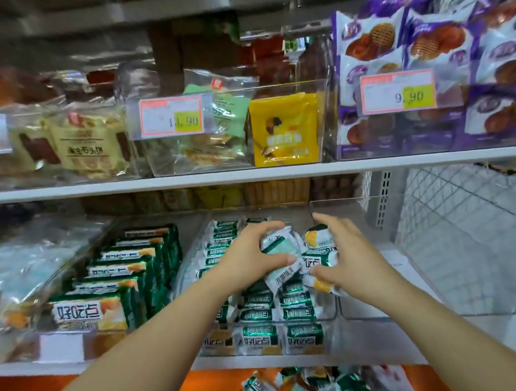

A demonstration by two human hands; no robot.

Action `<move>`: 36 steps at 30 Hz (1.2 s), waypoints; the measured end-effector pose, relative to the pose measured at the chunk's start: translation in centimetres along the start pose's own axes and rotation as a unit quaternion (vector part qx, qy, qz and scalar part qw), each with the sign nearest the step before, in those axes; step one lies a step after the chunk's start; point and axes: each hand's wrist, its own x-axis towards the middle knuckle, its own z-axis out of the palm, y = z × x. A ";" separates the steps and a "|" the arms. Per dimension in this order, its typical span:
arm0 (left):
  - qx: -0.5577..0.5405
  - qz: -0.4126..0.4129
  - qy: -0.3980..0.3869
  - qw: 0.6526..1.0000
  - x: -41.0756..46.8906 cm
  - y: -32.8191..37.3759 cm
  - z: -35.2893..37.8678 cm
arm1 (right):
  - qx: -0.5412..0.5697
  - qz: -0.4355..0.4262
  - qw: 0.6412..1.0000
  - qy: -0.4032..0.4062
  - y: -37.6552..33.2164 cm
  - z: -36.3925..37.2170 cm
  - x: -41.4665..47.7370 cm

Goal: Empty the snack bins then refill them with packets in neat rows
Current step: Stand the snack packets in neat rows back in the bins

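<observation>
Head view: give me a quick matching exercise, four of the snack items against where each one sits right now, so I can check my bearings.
Items
1. yellow foil pouch
2. purple-and-white cake packets
3. bunch of green-and-white snack packets
4. loose pile of green-and-white packets

Places
A. on the orange surface below the lower shelf
B. gripped between the left hand and the right hand
C. behind the 9.90 price tag, upper right
D. upright in the middle clear plastic bin on the upper shelf

Pairs: 1-D, 2-C, 3-B, 4-A
</observation>
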 end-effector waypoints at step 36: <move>-0.180 -0.093 0.054 0.978 -1.3 0.2 -1.5 | 0.209 -0.045 0.976 -0.036 -1.2 -2.5 1.1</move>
